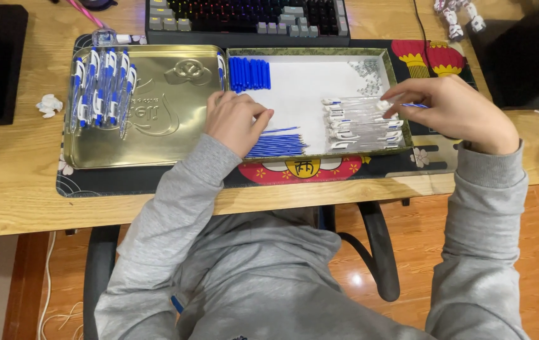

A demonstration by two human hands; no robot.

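While the left hand (236, 121) rests curled and empty on the white tray floor (301, 88), its fingertips lie just beside the fanned blue refills (277, 145), which sit at about five o'clock from it. At three o'clock, the right hand (455, 110) hovers over the row of clear pen barrels (360, 123), its grip pinched on a thin blue refill (415, 106). Blue caps (250, 73) stand at twelve o'clock from the left hand, and finished pens (102, 88) lie in the gold lid (156, 138) at nine o'clock on the desk (5, 170).
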